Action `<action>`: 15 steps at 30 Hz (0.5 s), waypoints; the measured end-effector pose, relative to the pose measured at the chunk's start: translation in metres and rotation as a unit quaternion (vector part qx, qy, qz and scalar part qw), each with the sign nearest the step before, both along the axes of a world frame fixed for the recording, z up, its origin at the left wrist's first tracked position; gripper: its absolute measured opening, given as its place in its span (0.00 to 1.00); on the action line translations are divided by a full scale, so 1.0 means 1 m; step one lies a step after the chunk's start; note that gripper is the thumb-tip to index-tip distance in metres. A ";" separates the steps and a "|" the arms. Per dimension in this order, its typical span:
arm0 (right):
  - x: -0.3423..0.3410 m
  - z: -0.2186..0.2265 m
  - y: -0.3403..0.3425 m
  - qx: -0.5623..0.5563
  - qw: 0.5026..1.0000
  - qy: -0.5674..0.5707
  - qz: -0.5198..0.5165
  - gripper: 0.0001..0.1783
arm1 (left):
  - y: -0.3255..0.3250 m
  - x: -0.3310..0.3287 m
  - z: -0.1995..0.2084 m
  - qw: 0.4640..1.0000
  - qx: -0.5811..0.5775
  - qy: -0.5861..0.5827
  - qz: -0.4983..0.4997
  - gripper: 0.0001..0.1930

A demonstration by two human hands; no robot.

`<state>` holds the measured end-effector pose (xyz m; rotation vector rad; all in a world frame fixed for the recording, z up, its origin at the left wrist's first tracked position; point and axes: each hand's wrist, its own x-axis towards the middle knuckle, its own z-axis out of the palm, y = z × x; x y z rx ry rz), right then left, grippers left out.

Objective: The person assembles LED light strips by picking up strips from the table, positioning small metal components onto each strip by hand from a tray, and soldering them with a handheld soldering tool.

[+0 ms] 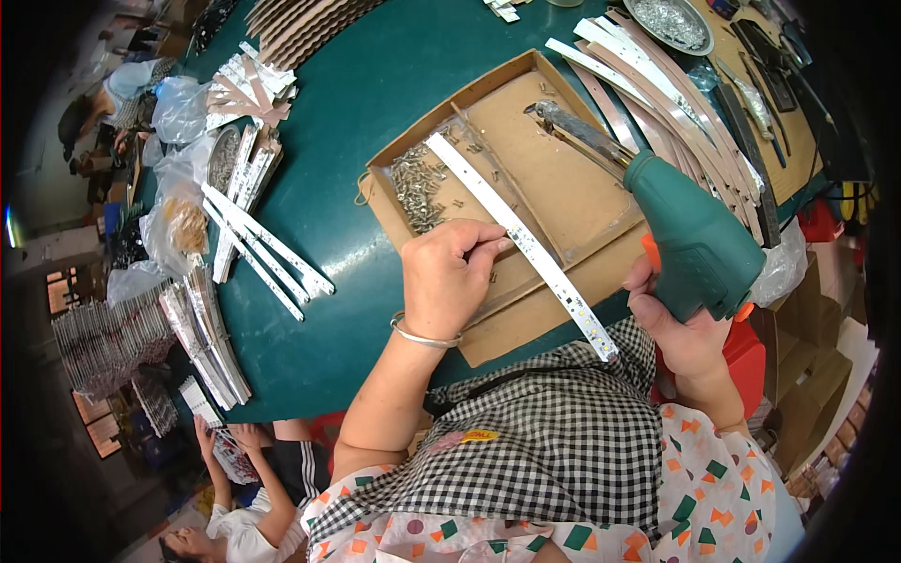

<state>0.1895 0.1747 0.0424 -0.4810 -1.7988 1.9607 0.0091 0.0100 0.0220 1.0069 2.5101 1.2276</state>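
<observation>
My left hand point(445, 281), with a metal bangle on its wrist, pinches a long white LED strip point(554, 277) between thumb and fingertips. The strip slants across a shallow cardboard box point(514, 105), its near end over my checked apron. Small metal fasteners, which look like screws point(413, 192), are heaped at the box's left side, and a few lie scattered on its bottom. On the right, my right hand point(690, 345) grips a green pistol-shaped power tool point(694, 230) with an orange trigger. Its long metal nose points up and left over the box, apart from the strip.
On the green table point(347, 141), bundles of white strips point(258, 249) lie to the left and curved strips point(676, 113) at the right. A metal bowl of small parts point(668, 23) stands far right. Wavy strips point(296, 28) are stacked at the back. Another person point(239, 511) sits lower left.
</observation>
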 end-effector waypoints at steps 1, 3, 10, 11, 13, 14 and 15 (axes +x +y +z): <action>0.001 -0.001 0.001 -0.003 1.000 0.001 -0.001 0.20 | -0.001 0.000 0.000 1.000 -0.004 -0.005 0.002 0.05; 0.004 0.005 0.003 -0.018 1.000 -0.012 0.000 0.20 | 0.000 0.001 0.001 1.000 -0.001 -0.006 0.001 0.05; 0.010 0.006 0.003 -0.052 0.998 -0.037 0.004 0.23 | -0.002 0.001 -0.007 0.999 0.018 0.033 -0.005 0.05; 0.010 0.006 0.002 -0.053 0.998 -0.038 0.004 0.23 | -0.002 0.001 -0.006 0.999 0.018 0.033 -0.006 0.05; 0.010 0.002 0.000 -0.039 0.997 -0.044 -0.051 0.38 | -0.001 0.002 -0.004 1.000 0.018 0.015 0.003 0.05; 0.011 0.001 0.000 -0.038 0.997 -0.045 -0.052 0.38 | 0.000 0.002 -0.004 1.000 0.018 0.014 0.003 0.05; 0.012 0.001 0.001 -0.029 0.997 -0.046 -0.049 0.38 | 0.000 0.002 -0.003 1.000 0.022 0.001 0.004 0.05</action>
